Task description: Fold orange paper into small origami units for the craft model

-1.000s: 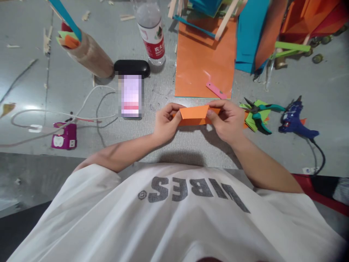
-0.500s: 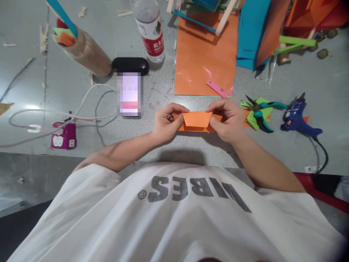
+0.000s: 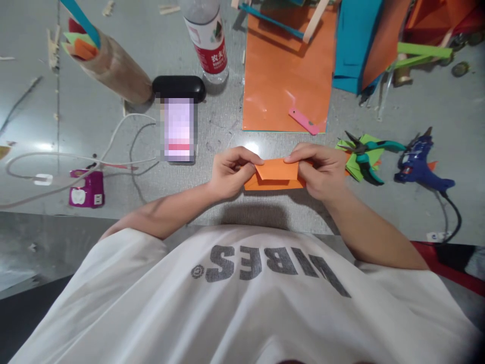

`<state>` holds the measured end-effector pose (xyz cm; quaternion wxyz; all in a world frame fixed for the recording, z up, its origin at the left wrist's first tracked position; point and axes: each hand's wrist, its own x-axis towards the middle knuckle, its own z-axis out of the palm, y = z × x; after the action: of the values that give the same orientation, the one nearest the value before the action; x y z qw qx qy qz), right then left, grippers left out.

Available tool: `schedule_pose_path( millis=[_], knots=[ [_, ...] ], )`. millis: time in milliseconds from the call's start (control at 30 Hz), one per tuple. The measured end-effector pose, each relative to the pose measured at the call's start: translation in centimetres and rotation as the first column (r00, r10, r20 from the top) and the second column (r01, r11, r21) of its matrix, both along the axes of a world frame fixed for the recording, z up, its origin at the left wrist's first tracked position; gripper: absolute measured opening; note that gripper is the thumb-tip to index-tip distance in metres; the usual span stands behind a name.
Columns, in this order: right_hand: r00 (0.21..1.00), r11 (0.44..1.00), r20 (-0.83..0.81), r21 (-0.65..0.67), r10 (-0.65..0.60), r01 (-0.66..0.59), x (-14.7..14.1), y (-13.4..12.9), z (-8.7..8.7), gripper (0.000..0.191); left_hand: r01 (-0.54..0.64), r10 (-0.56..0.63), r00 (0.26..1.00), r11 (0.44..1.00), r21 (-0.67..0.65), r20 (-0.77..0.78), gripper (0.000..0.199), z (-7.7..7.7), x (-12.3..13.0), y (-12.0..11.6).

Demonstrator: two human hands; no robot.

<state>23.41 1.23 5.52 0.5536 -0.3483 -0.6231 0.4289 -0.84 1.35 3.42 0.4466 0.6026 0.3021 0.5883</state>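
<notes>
A piece of folded orange paper (image 3: 279, 171) is held above the table close to my body. My left hand (image 3: 234, 173) pinches its left end between thumb and fingers. At the right end my right hand (image 3: 319, 169) grips it the same way, index finger on the top fold. One flap of the paper hangs over the layer behind it. Beyond my hands lies a stack of orange sheets (image 3: 286, 76), with a pink strip (image 3: 303, 121) on its near edge. To the right of my right hand are pliers (image 3: 364, 151) on green paper scraps (image 3: 354, 167).
A blue glue gun (image 3: 417, 162) with a black cord lies at the right. A water bottle (image 3: 208, 45), a phone (image 3: 179, 129) against a black case (image 3: 179, 88), and a cup of paper strips (image 3: 117, 71) stand left, beside a purple plug adapter (image 3: 87, 189) with cables.
The orange paper has tilted, its flap now slanting at the left corner and more of the back layer showing below. Both hands keep their hold; the view has shifted slightly.
</notes>
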Motion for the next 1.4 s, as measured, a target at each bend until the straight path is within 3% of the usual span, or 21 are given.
schedule_pose_path(
  millis=[233,433,600,733,867,1000,1300,1400],
  knots=[
    [0.998,0.997,0.014,-0.047,0.055,-0.054,0.3,0.1,0.2,0.028,0.058,-0.055,0.998,0.993,0.101,-0.026,0.026,0.0,-0.5,0.2],
    [0.976,0.999,0.211,0.005,0.047,-0.049,0.9,0.0,0.7,0.032,0.120,-0.114,0.991,0.988,0.097,-0.067,0.025,0.4,-1.1,0.0],
    [0.940,0.989,0.341,0.129,0.026,-0.074,1.5,0.0,0.1,0.034,0.020,-0.036,0.990,0.993,-0.115,-0.139,0.042,1.0,-0.6,-0.4],
    [0.897,0.969,0.442,0.221,0.004,-0.113,1.9,0.3,-0.2,0.034,0.111,-0.177,0.967,0.939,-0.326,-0.181,0.058,1.1,-0.4,-0.3],
    [0.891,0.913,0.454,0.360,0.010,-0.194,2.2,0.7,-0.3,0.043,0.200,-0.290,0.943,0.885,-0.421,-0.161,0.062,1.0,-0.7,0.3],
    [0.875,0.915,0.484,0.352,0.003,-0.198,2.4,0.8,-0.4,0.043,0.216,-0.322,0.922,0.890,-0.402,-0.217,0.063,0.9,-1.0,0.6],
    [0.823,0.902,0.563,0.390,-0.075,-0.185,2.5,1.1,-0.5,0.030,0.155,-0.252,0.882,0.954,-0.258,-0.399,0.050,0.7,-1.1,0.5],
    [0.837,0.929,0.546,0.326,-0.034,-0.175,2.3,0.9,-0.1,0.017,0.144,-0.216,0.886,0.969,-0.201,-0.410,0.047,0.6,-1.2,0.5]
  ],
)
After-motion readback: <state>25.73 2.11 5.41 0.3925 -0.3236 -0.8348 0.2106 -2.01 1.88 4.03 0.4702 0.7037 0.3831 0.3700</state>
